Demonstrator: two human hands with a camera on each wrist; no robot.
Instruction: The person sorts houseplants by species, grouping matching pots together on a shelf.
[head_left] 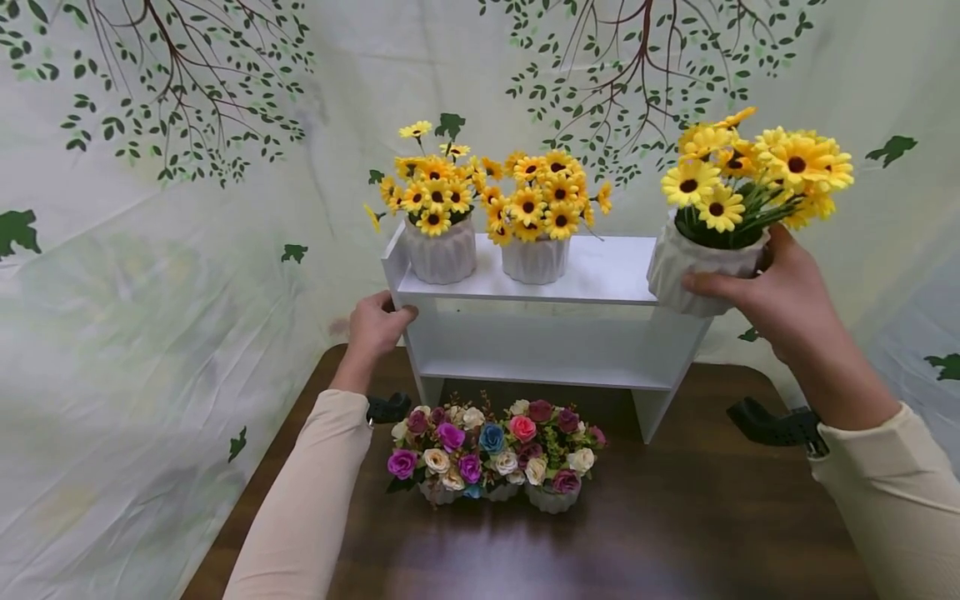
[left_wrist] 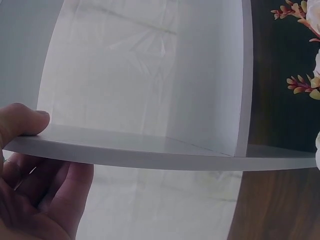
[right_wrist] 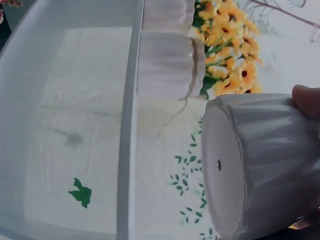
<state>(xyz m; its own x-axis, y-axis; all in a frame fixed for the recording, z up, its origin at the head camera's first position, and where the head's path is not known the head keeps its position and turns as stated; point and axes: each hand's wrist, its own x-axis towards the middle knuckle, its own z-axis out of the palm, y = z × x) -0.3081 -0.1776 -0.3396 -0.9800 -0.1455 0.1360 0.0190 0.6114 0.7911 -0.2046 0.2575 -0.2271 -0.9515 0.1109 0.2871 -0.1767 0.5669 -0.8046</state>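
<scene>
Head view shows the right hand wrapped around a white ribbed pot of yellow flowers, held tilted in the air at the right end of the shelf. On the left, the left hand grips the shelf's edge, thumb on top. Two matching pots stand on the shelf; rose pots sit on the brown surface below.

A shelf stands on the desk, toward its back edge. Two flower pots sit side by side on the shelf's top board, the left pot near the left end, the middle pot just right of it. A third pot is off the shelf's right end. Before the shelf, rose pots stand in a row on the desk.
</scene>
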